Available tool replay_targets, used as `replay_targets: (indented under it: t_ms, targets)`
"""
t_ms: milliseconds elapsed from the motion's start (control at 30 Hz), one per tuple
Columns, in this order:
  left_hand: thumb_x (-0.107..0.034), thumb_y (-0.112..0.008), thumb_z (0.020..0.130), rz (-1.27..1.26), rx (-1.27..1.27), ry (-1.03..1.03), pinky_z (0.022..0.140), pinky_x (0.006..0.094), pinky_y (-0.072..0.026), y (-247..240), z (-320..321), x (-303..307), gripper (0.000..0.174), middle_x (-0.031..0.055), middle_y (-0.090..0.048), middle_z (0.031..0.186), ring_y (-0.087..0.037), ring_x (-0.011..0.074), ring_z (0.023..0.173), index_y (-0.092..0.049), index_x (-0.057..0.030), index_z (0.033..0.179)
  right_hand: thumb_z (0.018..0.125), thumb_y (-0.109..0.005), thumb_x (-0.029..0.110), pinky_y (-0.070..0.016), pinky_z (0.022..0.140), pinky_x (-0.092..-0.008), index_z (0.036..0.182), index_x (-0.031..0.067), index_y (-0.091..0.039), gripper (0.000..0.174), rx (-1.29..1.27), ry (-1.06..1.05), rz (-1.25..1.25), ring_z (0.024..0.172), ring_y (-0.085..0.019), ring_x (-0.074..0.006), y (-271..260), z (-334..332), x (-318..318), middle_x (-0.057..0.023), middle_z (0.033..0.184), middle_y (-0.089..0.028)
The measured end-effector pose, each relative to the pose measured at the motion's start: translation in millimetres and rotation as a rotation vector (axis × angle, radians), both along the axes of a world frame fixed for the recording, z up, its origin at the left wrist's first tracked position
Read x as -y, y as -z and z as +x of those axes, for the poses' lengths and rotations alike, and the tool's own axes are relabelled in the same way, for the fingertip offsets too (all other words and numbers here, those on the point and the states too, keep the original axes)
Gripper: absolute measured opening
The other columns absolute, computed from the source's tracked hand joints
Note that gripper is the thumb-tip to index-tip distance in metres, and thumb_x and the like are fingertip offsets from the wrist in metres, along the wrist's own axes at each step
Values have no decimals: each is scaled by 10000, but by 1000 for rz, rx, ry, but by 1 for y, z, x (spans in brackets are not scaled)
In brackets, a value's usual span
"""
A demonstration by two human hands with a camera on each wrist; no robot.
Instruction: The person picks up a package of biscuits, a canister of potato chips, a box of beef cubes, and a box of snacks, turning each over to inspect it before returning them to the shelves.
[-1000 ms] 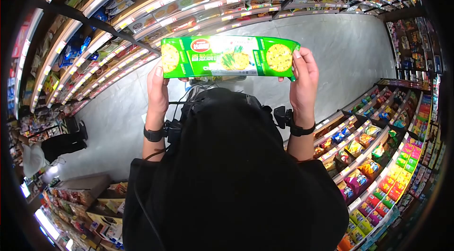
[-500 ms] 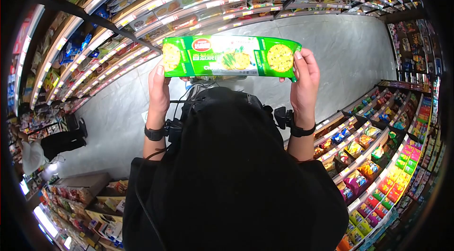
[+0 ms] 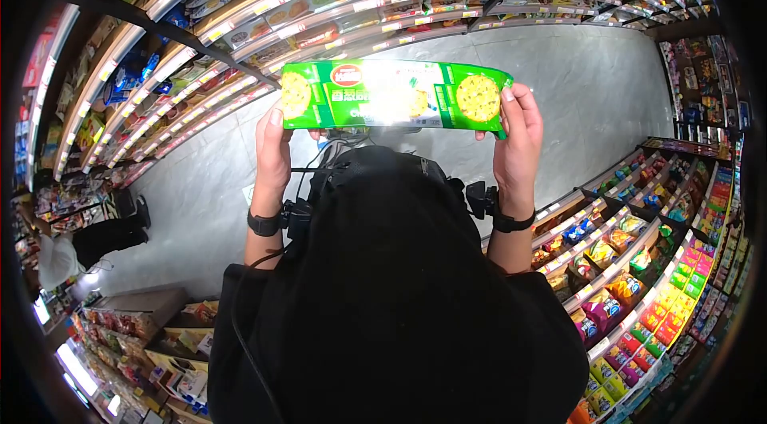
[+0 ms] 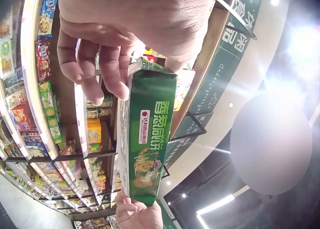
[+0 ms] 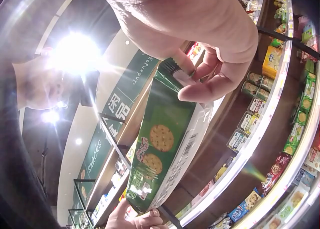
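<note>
A long green packet of crackers [image 3: 343,104] is held level in front of the body, its printed face up in the head view. My left hand [image 3: 273,156] grips its left end, thumb on top. At the other end, my right hand [image 3: 519,140] pinches the crimped wrapper. Glare washes out the middle of the printed face. The left wrist view shows one green side of the cracker packet [image 4: 150,124], with my left hand [image 4: 135,29] at its near end. In the right wrist view, a side with pictured round crackers [image 5: 160,139] runs away from my right hand [image 5: 200,44].
Shelves of packaged snacks [image 3: 319,0] curve across the far side. Tiered bins of bagged snacks [image 3: 603,252] stand at the right, with another display [image 3: 132,320] at lower left. Grey floor [image 3: 591,88] lies between. Another person [image 3: 104,240] is at the left.
Both hands and the cracker packet have shifted slightly to the right in the head view. The glare on the packet has moved onto its middle. The grip at both ends is the same.
</note>
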State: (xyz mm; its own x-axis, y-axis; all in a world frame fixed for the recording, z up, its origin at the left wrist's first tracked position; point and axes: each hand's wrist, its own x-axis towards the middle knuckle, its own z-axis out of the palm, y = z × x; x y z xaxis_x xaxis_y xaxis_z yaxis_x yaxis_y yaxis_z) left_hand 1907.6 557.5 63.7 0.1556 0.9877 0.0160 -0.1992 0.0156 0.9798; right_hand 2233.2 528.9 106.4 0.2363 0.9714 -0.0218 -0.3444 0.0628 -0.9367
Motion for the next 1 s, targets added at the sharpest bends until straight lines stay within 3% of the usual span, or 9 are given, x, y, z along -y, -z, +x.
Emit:
replay_targets:
  t_ms: [167, 267, 567, 633, 867, 1000]
  targets:
    - [-499, -405, 1015, 16, -16, -1, 770, 346, -478, -3, 0, 2, 572, 126, -675, 847, -645, 233, 770, -612, 21, 1133, 1032, -548, 182, -503, 556, -260, 1058, 55, -577, 133, -2, 13, -7, 751, -632, -100, 0, 0, 1, -48, 932, -662]
    - [-460, -383, 1022, 39, -28, 15, 750, 307, -471, -15, 2, 5, 591, 136, -647, 877, -606, 186, 764, -579, 79, 1167, 1032, -548, 188, -507, 552, -260, 1066, 55, -577, 141, 2, 20, -3, 759, -639, -102, -1, 1, 3, -48, 939, -663]
    - [-529, -428, 987, 21, -8, -108, 695, 286, -472, -38, 2, 20, 650, 132, -652, 932, -603, 165, 734, -579, 74, 1176, 1037, -542, 200, -521, 557, -249, 1084, 49, -574, 162, -5, 50, 15, 758, -646, -96, -24, -4, 11, -48, 957, -668]
    - [-525, -411, 1007, 67, 0, -33, 689, 321, -484, -35, -8, 24, 621, 127, -638, 1024, -602, 189, 812, -556, 35, 1231, 1039, -538, 198, -518, 558, -242, 1095, 49, -576, 164, -8, 44, 27, 763, -644, -89, -26, -5, 13, -46, 964, -669]
    - [-536, -405, 1012, 94, -26, -117, 677, 336, -498, -28, -12, 29, 614, 119, -635, 1084, -610, 199, 863, -541, 5, 1269, 1045, -526, 177, -473, 750, -208, 1112, 25, -573, 173, 6, 93, 56, 854, -597, -42, -28, -9, 14, -16, 974, -656]
    - [-521, -423, 999, 83, -13, -100, 808, 347, -494, -28, -20, 27, 629, 127, -633, 1149, -611, 209, 975, -525, 19, 1306, 1042, -527, 173, -453, 764, -204, 1110, 22, -572, 171, 9, 68, 46, 853, -582, -36, -30, -13, 10, -11, 973, -651]
